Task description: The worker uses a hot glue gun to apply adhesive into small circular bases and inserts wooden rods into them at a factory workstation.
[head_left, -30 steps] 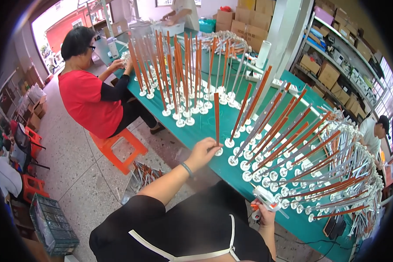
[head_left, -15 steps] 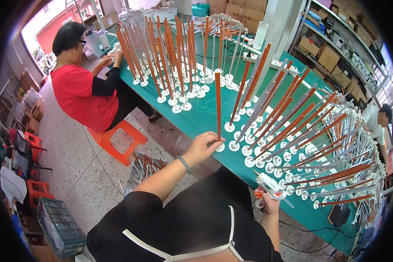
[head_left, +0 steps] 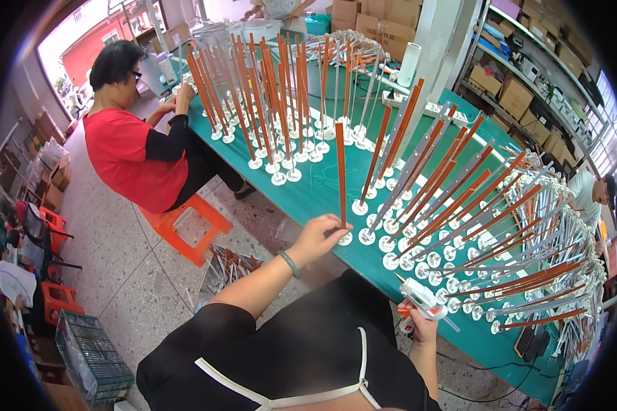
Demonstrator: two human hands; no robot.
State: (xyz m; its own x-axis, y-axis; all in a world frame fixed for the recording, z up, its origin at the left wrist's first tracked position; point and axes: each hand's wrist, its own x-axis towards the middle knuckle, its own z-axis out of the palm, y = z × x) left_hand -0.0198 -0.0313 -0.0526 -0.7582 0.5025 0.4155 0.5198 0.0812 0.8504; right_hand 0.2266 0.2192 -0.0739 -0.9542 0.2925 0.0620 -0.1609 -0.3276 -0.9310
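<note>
Near the front edge of the green table, my left hand [head_left: 324, 236] pinches the foot of an upright reddish-brown strip [head_left: 341, 171], just above its round white base [head_left: 345, 239]. My right hand [head_left: 421, 323] is wrapped round the orange-and-white handle of a hot glue gun [head_left: 421, 299]. Its nozzle points up and to the left, apart from the strip. Right of my left hand stand rows of brown and grey strips [head_left: 432, 171] on white round bases. Another cluster of such strips [head_left: 274, 109] stands farther off to the left.
The green table [head_left: 315, 195] runs along in front of me. At the left a co-worker in a red top [head_left: 136, 151] sits on an orange stool [head_left: 195, 226]. A box of loose strips [head_left: 230, 267] is on the floor. Shelves with cartons [head_left: 514, 89] stand at the back right. Black cables [head_left: 487, 366] hang at the lower right.
The view has shifted slightly. My left hand still pinches the strip's foot, and the glue gun stays in my right hand with little movement.
</note>
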